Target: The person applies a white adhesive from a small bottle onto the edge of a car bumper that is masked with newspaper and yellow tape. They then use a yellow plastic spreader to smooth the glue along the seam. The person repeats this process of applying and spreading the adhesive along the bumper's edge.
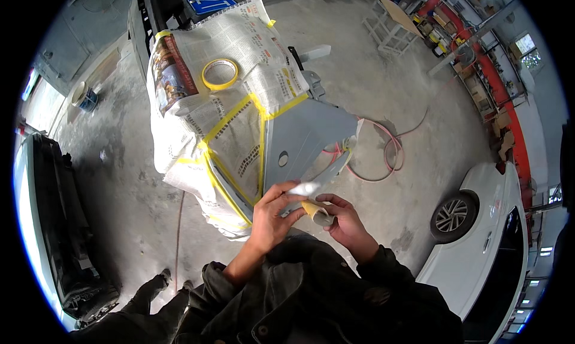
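Close to my body, a tan curled sheet (315,212), like rolled sandpaper, is held between both hands. My left hand (274,217) is closed, its thumb against the sheet's left side. Thumb and fingers of my right hand (346,221) pinch the right side. A glossy white piece (304,189) shows at my left fingertips; its kind is unclear. Just beyond stands a grey car body panel (308,128) with a round hole. Newspaper (233,53) covers the area beside it, edged with yellow masking tape (262,146). A roll of yellow masking tape (205,74) lies on the newspaper.
A pink hose (395,164) coils on the floor to the right. A white car (479,224) stands at the right, a dark vehicle part (54,224) at the left. A bucket (85,97), a wooden table (395,17) and a person's legs (153,293) are also around.
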Tool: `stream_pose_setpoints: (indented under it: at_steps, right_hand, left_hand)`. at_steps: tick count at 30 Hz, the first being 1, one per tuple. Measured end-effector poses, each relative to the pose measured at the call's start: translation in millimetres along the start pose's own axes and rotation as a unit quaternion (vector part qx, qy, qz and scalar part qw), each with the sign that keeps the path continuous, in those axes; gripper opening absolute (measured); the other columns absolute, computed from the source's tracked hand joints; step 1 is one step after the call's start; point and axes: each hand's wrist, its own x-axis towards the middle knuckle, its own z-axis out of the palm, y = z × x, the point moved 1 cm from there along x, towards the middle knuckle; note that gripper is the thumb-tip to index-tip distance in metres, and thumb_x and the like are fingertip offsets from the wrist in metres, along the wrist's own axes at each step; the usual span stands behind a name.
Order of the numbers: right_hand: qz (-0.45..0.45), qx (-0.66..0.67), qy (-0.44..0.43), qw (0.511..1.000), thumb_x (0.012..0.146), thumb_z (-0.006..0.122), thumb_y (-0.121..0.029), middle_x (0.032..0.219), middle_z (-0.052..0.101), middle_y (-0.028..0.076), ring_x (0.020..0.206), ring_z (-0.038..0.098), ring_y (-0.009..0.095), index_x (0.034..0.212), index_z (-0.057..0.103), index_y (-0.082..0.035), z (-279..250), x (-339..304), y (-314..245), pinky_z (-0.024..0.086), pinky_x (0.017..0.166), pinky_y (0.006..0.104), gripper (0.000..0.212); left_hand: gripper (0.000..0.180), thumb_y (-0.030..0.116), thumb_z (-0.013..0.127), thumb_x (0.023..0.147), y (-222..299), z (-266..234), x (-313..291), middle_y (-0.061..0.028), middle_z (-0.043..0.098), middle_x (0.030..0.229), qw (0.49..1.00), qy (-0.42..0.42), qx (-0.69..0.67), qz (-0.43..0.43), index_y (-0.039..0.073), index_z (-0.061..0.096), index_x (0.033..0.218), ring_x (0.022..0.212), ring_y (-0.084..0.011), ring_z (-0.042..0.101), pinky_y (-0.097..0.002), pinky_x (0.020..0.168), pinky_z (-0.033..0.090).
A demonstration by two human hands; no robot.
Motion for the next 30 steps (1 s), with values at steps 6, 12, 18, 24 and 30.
stream_pose_setpoints:
  at_steps: [6, 12, 18, 24, 30]
  right_hand:
    - [-0.013, -0.192, 0.001, 0.981, 0.100, 0.052, -0.015, 0.086, 0.068, 0.007, 0.066, 0.062, 0.012, 0.113, 0.062, 0.000, 7, -9, -5, 0.050, 0.057, 0.0235, 0.022]
    - [-0.355, -0.434, -0.033, 0.827, 0.099, 0.054, -0.019, 0.104, 0.060, 0.010, 0.099, 0.057, 0.018, 0.115, 0.064, 0.001, 19, -12, -31, 0.046, 0.085, 0.0308, 0.027]
    - [-0.398, -0.525, -0.042, 0.751, 0.081, 0.079, -0.016, 0.103, 0.062, 0.011, 0.095, 0.061, 0.019, 0.109, 0.066, -0.001, 48, -5, -36, 0.048, 0.085, 0.0302, 0.034]
    - [-0.320, -0.553, -0.017, 0.769, 0.085, 0.075, -0.010, 0.087, 0.062, 0.006, 0.079, 0.058, 0.012, 0.103, 0.066, 0.003, 48, 0, -29, 0.046, 0.072, 0.0259, 0.024]
    - [-0.263, -0.483, 0.026, 0.835, 0.090, 0.067, -0.004, 0.092, 0.061, 0.001, 0.084, 0.054, 0.007, 0.111, 0.063, 0.003, 31, 30, -39, 0.043, 0.076, 0.0208, 0.023]
  left_hand:
    - [0.028, 0.005, 0.084, 0.070, -2, -1, -3, -0.0115, 0.069, 0.108, 0.999, 0.035, 0.001, -0.035, 0.002, 0.074, 0.096, 0.097, -0.0280, 0.068, -0.0346, 0.082, 0.055]
    - [0.025, 0.008, 0.085, 0.070, -4, -3, -4, -0.0115, 0.069, 0.105, 0.997, 0.046, -0.002, -0.061, 0.004, 0.075, 0.093, 0.091, -0.0286, 0.069, -0.0351, 0.077, 0.055]
    - [0.027, 0.012, 0.085, 0.071, -16, -4, -5, -0.0124, 0.069, 0.105, 0.995, 0.052, -0.026, -0.085, 0.005, 0.075, 0.095, 0.092, -0.0294, 0.068, -0.0359, 0.079, 0.055]
    - [0.034, 0.020, 0.086, 0.071, -30, -7, -18, -0.0122, 0.067, 0.110, 0.991, 0.080, -0.042, -0.099, 0.006, 0.075, 0.100, 0.097, -0.0297, 0.067, -0.0359, 0.082, 0.054]
    - [0.026, 0.016, 0.083, 0.075, -78, -2, -54, -0.0117, 0.068, 0.109, 0.982, 0.112, -0.043, -0.147, 0.006, 0.075, 0.098, 0.097, -0.0297, 0.066, -0.0362, 0.083, 0.053]
